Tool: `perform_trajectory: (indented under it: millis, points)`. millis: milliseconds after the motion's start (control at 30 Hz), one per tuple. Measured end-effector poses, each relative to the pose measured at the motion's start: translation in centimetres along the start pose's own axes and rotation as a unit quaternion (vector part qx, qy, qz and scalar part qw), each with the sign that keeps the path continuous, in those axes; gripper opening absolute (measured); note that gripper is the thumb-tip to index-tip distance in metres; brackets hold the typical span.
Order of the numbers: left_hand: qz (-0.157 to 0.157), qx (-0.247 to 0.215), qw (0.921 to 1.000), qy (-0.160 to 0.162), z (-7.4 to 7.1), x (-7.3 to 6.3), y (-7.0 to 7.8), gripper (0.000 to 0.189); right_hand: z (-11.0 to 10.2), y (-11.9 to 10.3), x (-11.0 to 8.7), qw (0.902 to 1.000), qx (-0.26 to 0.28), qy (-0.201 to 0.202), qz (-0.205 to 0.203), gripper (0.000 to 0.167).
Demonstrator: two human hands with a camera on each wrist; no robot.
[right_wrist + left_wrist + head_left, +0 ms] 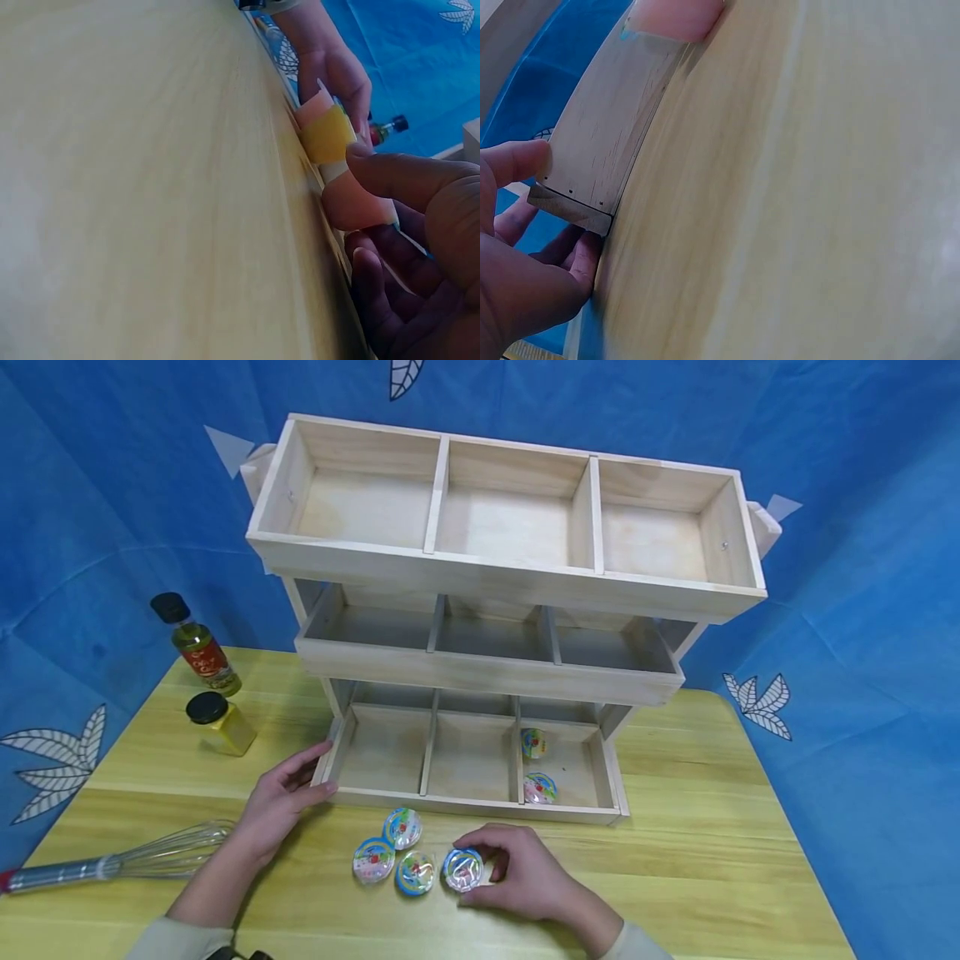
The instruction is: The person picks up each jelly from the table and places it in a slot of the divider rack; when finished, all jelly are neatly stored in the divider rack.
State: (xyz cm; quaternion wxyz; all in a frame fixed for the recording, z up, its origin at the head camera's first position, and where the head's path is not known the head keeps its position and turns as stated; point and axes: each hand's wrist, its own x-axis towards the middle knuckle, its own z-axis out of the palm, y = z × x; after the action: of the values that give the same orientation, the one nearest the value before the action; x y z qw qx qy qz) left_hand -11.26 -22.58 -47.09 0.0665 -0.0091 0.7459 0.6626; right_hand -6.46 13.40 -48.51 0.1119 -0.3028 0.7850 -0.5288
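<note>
I've got my right hand [517, 872] on the lidded cup [462, 870], thumb and fingers pinching it from its right side, just in front of the wooden rack [480, 581]. Cup's lid faces up, base toward the tabletop [697, 860]; its axis, base to lid, runs roughly upright. The lid's round, so no longer direction across it. Can't tell if the base touches wood.

Left hand [273, 806]: thumb on the front, fingers round the side, gripping the rack's bottom tray [471, 808] at its front left corner.

Three more cups [373, 860] sit bunched on the tabletop, left of the pinched one, lids up. Two others [540, 788] are in the bottom tray's right compartment, one behind the other, near the divider; the rear one's exact tilt I can't tell.

Far left: whisk [161, 853] lying crosswise, handle left, wires toward my left forearm. Behind it, a yellow jar [234, 732] and an oil bottle [204, 652], both upright, black caps up.
</note>
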Motion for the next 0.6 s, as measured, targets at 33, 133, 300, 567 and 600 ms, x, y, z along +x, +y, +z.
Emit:
perform_trajectory:
  millis: [33, 133, 300, 567, 600]
  points:
    - [0.0, 0.0, 1.0, 0.0, 0.0, 0.0, 0.0, 0.066, 0.0, -0.1, 0.0, 1.0, 0.0, 0.002, 0.006, 0.051]
    - [-0.001, -0.001, 1.0, -0.001, 0.0, -0.1, 0.1, 0.066, -0.1, -0.4, -0.1, 0.9997, -0.002, 0.012, 0.021, 0.052]
    - [-0.002, -0.005, 1.0, -0.002, -0.1, -0.1, 0.3, 0.067, -0.3, -1.0, -0.1, 0.999, 0.005, 0.043, 0.013, 0.052]
    - [-0.003, 0.001, 1.0, -0.003, 0.0, -0.1, 0.0, 0.066, -1.0, -2.1, 0.3, 0.9953, 0.058, 0.066, -0.042, 0.046]
    - [-0.003, 0.0, 1.0, -0.002, 0.0, -0.1, 0.1, 0.066, -1.1, -2.3, 0.5, 0.995, 0.058, 0.069, -0.043, 0.046]
